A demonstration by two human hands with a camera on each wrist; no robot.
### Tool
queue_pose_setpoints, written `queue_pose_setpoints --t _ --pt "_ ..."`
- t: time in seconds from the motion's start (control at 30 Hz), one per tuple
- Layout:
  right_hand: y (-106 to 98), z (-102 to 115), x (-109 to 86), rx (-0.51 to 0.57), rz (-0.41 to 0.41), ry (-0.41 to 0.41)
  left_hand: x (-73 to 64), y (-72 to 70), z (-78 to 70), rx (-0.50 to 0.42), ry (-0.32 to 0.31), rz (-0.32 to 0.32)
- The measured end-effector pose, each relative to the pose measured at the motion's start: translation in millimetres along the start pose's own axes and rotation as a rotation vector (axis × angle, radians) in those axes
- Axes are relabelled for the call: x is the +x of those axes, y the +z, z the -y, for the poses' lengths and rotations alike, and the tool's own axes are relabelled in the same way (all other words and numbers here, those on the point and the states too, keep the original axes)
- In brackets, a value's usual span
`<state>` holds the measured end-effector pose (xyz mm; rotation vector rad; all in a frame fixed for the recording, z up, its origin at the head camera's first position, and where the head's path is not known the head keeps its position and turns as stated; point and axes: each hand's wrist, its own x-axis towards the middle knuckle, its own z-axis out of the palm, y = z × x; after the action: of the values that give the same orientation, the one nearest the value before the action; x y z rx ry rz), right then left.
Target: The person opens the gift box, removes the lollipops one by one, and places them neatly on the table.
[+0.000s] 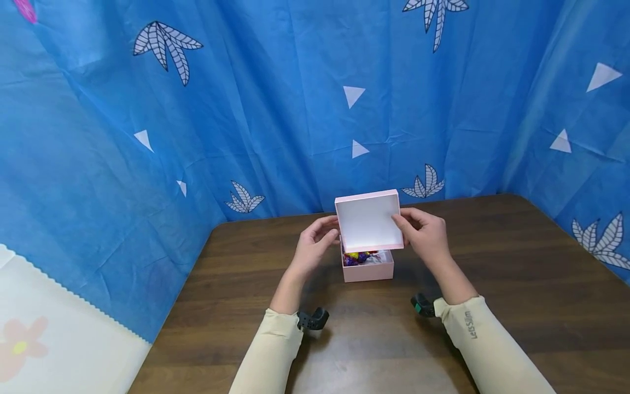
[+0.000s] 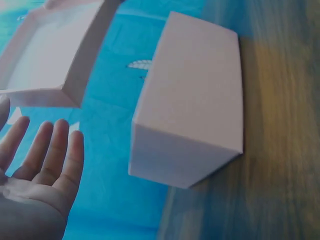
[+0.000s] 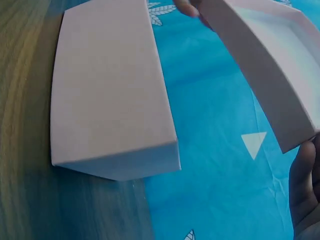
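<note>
A pale pink box [image 1: 369,272] stands on the table with shiny, colourful wrapped items [image 1: 358,258] inside; their kind is unclear. Above it, the pink lid [image 1: 370,221] is tilted up, its white inside facing me. My right hand [image 1: 425,235] pinches the lid's right edge, thumb in front and fingers behind. At the lid's left side is my left hand [image 1: 315,241]. In the left wrist view the left hand's fingers [image 2: 59,150] are extended and spread beside the lid [image 2: 50,60]. The right wrist view shows the right thumb [image 3: 302,172] at a lid corner.
The box sits toward the back of the brown wooden table [image 1: 236,284]. Behind it hangs a blue curtain [image 1: 295,109] with white leaves and triangles. A pale flowered cloth [image 1: 59,328] lies at lower left. Black straps [image 1: 313,319] are on both wrists.
</note>
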<state>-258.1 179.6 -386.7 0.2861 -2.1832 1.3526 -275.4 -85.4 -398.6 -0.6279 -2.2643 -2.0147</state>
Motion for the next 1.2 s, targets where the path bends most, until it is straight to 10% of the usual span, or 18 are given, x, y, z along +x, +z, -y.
queue_pose_setpoints --t 0.83,1.2 --pt "12 3 -2.3 0.002 0.207 0.099 0.1 -4.2 -9.4 -0.186 -0.046 -0.163" --pt "21 0 -1.1 0.289 0.460 -0.010 0.7 -19.5 -9.7 -0.214 -0.065 -0.249"
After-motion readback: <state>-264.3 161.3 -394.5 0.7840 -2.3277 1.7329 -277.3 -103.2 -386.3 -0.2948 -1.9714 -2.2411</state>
